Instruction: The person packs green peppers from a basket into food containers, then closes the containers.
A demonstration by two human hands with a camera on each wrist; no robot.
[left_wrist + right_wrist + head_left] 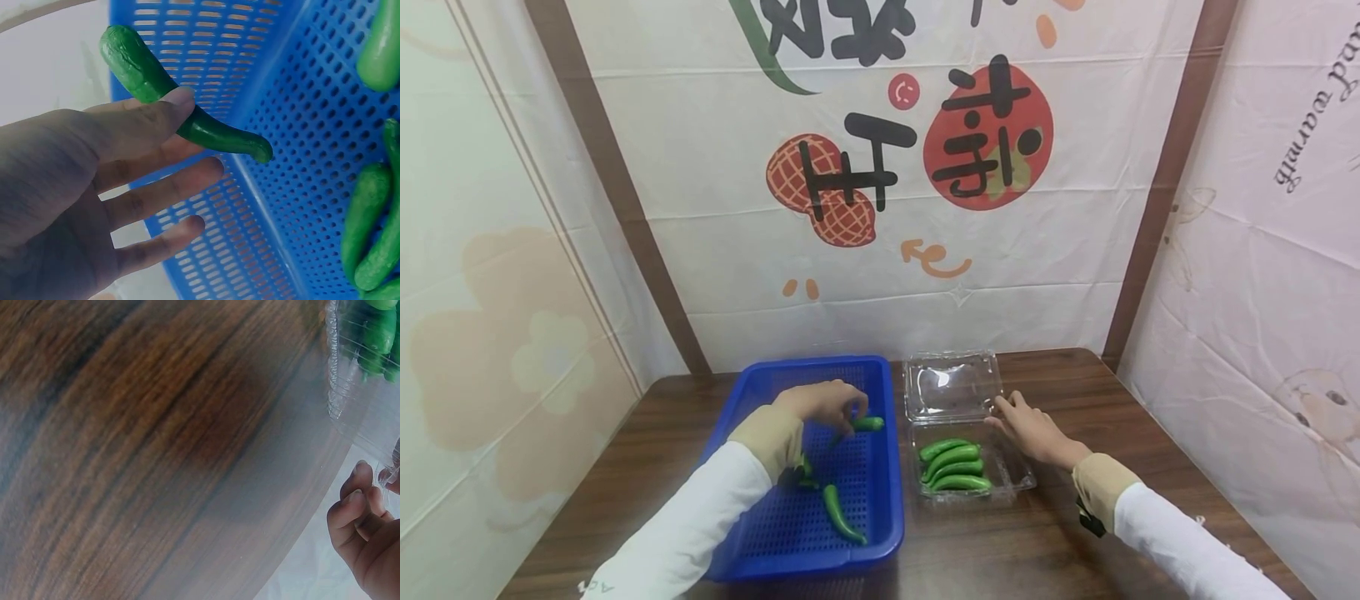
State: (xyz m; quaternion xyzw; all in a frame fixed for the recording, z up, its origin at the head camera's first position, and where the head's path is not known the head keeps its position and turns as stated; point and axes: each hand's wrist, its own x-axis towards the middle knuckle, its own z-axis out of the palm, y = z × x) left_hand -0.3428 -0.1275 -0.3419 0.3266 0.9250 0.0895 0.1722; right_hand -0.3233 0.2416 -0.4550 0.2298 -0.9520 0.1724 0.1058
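My left hand [829, 403] pinches a green chili pepper [215, 132] between thumb and fingers, above the blue basket [892, 500]. In the left wrist view the remaining fingers are spread below it. More green peppers [364, 212] lie on the basket floor, one of them a curved pepper [841, 512] near the front. To the right, a clear plastic box [1011, 475] holds several green peppers [953, 465] side by side, its lid [951, 387] folded back. My right hand [1033, 429] grips the box's edge near the hinge on the right side, fingers curled in the right wrist view.
The basket and the box stand beside each other on a dark wooden table [977, 550]. Behind them hangs a printed cloth wall [722, 275], with more cloth on both sides. Bare wood shows to the right of the box.
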